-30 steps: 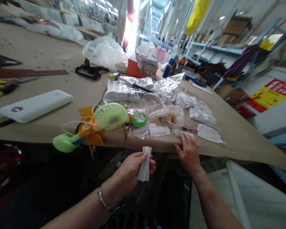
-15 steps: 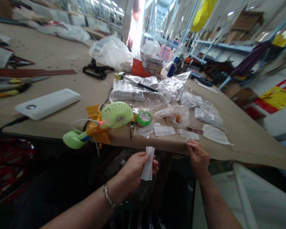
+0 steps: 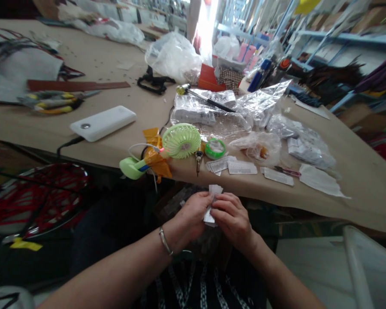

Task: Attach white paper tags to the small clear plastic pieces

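Just in front of the table edge, my left hand [image 3: 196, 212] is closed on white printed paper labels [image 3: 209, 217], which stick out above and below the fingers. My right hand [image 3: 233, 216] meets it from the other side, its fingers closed over the same labels. Exactly how the right fingertips grip is partly hidden. Along the table's front edge lie more printed labels [image 3: 242, 167], a fanned pile [image 3: 219, 164] beside them and another label [image 3: 278, 176] farther right. Tweezers [image 3: 287, 171] rest by that label, next to a white paper piece [image 3: 321, 180].
A green fan [image 3: 182, 140] is taped at the edge, beside a small screwdriver-like tool [image 3: 198, 162] and a green tape roll [image 3: 215, 148]. Behind lie a white power bank [image 3: 104, 123], pliers [image 3: 56, 102], a hammer [image 3: 206, 98] and plastic bags [image 3: 262, 148]. A box with scraps sits below.
My right hand has moved left from the labels on the table to the ones in my left hand. The view has shifted, so the table things appear farther right and higher.
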`<action>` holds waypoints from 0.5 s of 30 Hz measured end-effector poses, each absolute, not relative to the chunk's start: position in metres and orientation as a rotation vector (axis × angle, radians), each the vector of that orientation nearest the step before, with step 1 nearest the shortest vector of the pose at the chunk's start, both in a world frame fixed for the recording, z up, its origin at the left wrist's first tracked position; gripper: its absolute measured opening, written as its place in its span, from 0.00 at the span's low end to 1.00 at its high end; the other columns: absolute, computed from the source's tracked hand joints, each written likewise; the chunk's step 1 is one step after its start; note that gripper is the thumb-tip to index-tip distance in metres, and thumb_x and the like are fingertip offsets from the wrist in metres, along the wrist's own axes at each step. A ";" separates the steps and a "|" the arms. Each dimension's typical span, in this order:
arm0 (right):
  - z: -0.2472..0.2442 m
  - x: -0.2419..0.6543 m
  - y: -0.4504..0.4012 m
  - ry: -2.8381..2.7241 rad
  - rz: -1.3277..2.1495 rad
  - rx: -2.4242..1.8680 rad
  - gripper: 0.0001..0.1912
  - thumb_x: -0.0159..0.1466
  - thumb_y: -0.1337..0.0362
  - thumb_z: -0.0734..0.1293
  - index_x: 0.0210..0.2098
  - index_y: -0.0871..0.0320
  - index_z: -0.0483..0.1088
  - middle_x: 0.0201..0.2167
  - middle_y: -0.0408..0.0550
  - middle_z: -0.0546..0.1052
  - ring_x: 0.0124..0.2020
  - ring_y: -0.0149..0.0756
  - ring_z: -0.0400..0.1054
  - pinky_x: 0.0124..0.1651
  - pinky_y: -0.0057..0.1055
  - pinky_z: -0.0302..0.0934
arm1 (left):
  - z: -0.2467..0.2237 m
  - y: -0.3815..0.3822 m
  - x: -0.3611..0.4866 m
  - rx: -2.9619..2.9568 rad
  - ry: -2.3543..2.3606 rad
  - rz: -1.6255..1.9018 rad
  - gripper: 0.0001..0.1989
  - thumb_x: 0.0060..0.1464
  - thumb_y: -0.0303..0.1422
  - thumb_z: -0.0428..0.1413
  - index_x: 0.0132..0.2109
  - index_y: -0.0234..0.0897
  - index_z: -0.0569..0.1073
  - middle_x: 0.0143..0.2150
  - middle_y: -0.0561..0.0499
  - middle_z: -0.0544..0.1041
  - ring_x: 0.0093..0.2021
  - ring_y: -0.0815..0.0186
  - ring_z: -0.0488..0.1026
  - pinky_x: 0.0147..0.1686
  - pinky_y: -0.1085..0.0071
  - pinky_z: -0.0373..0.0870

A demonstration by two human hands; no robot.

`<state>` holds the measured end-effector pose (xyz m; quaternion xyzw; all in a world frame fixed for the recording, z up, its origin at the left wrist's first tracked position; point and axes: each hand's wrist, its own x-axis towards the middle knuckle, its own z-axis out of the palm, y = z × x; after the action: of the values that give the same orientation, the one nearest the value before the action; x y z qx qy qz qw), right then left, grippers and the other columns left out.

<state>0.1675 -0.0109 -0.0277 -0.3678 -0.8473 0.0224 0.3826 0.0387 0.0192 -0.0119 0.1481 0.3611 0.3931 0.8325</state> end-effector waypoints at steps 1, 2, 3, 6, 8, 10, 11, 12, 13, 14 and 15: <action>-0.029 0.168 -0.012 -2.181 0.051 -0.943 0.08 0.60 0.72 0.63 0.36 0.55 0.72 0.35 0.47 0.76 0.47 0.39 0.66 0.52 0.43 0.60 | -0.012 0.019 0.037 0.311 0.788 0.840 0.07 0.39 0.27 0.62 0.26 0.28 0.71 0.22 0.52 0.70 0.20 0.73 0.66 0.19 0.78 0.59; -0.030 0.168 -0.012 -2.198 0.051 -0.944 0.08 0.60 0.72 0.63 0.36 0.55 0.72 0.36 0.47 0.76 0.47 0.39 0.65 0.53 0.43 0.60 | -0.013 0.019 0.036 0.308 0.803 0.845 0.06 0.39 0.26 0.61 0.26 0.28 0.71 0.22 0.51 0.70 0.20 0.73 0.66 0.19 0.78 0.60; -0.031 0.169 -0.013 -2.211 0.054 -0.944 0.08 0.60 0.72 0.64 0.36 0.55 0.72 0.36 0.47 0.76 0.48 0.39 0.65 0.53 0.43 0.60 | -0.013 0.019 0.035 0.304 0.809 0.845 0.05 0.40 0.26 0.60 0.27 0.28 0.72 0.22 0.51 0.71 0.20 0.73 0.66 0.19 0.78 0.60; -0.032 0.170 -0.013 -2.230 0.076 -0.944 0.08 0.60 0.72 0.64 0.37 0.56 0.71 0.37 0.48 0.76 0.49 0.39 0.64 0.54 0.43 0.59 | -0.015 0.018 0.035 0.275 0.783 0.845 0.03 0.43 0.25 0.58 0.27 0.28 0.72 0.23 0.51 0.71 0.20 0.74 0.66 0.18 0.79 0.60; -0.031 0.170 -0.014 -2.239 0.105 -0.944 0.08 0.60 0.72 0.63 0.38 0.56 0.71 0.38 0.48 0.75 0.50 0.39 0.64 0.54 0.43 0.59 | -0.016 0.017 0.035 0.271 0.759 0.844 0.03 0.45 0.26 0.57 0.27 0.28 0.72 0.24 0.50 0.72 0.20 0.74 0.66 0.19 0.79 0.60; -0.030 0.169 -0.015 -2.235 0.155 -0.941 0.10 0.60 0.73 0.64 0.40 0.56 0.71 0.39 0.48 0.75 0.50 0.39 0.64 0.55 0.44 0.58 | -0.016 0.016 0.034 0.286 0.765 0.835 0.03 0.45 0.25 0.58 0.28 0.28 0.72 0.25 0.49 0.72 0.21 0.74 0.67 0.20 0.79 0.61; -0.029 0.169 -0.016 -2.221 0.196 -0.939 0.11 0.59 0.72 0.64 0.41 0.56 0.70 0.40 0.48 0.75 0.50 0.40 0.64 0.55 0.44 0.58 | -0.015 0.016 0.032 0.301 0.777 0.827 0.02 0.45 0.25 0.58 0.28 0.28 0.72 0.25 0.49 0.72 0.21 0.74 0.67 0.20 0.79 0.61; -0.028 0.170 -0.017 -2.188 0.250 -0.944 0.12 0.59 0.71 0.65 0.43 0.56 0.69 0.40 0.49 0.75 0.50 0.41 0.63 0.55 0.44 0.58 | -0.014 0.016 0.030 0.320 0.789 0.814 0.02 0.46 0.25 0.57 0.29 0.28 0.72 0.25 0.49 0.72 0.21 0.74 0.68 0.20 0.79 0.62; -0.027 0.171 -0.017 -2.125 0.308 -0.963 0.13 0.58 0.69 0.66 0.44 0.55 0.69 0.41 0.50 0.74 0.51 0.42 0.63 0.54 0.45 0.58 | -0.013 0.016 0.027 0.341 0.797 0.793 0.03 0.48 0.26 0.56 0.30 0.28 0.72 0.25 0.49 0.72 0.21 0.73 0.68 0.20 0.78 0.62; -0.027 0.173 -0.017 -2.032 0.372 -1.003 0.14 0.58 0.67 0.67 0.44 0.55 0.69 0.42 0.51 0.73 0.51 0.43 0.63 0.54 0.45 0.58 | -0.011 0.016 0.024 0.364 0.797 0.758 0.04 0.50 0.27 0.55 0.32 0.29 0.72 0.25 0.49 0.71 0.21 0.72 0.68 0.20 0.77 0.63; -0.027 0.176 -0.017 -1.910 0.448 -1.064 0.13 0.58 0.65 0.67 0.43 0.55 0.69 0.43 0.51 0.72 0.51 0.44 0.63 0.53 0.45 0.58 | -0.009 0.016 0.021 0.391 0.785 0.713 0.06 0.52 0.29 0.54 0.34 0.29 0.72 0.25 0.49 0.71 0.21 0.71 0.68 0.21 0.75 0.65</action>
<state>0.1756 -0.0168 -0.0266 -0.4283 -0.7688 0.1804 0.4393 0.0213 0.0156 -0.0089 0.1854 0.3717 0.3377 0.8446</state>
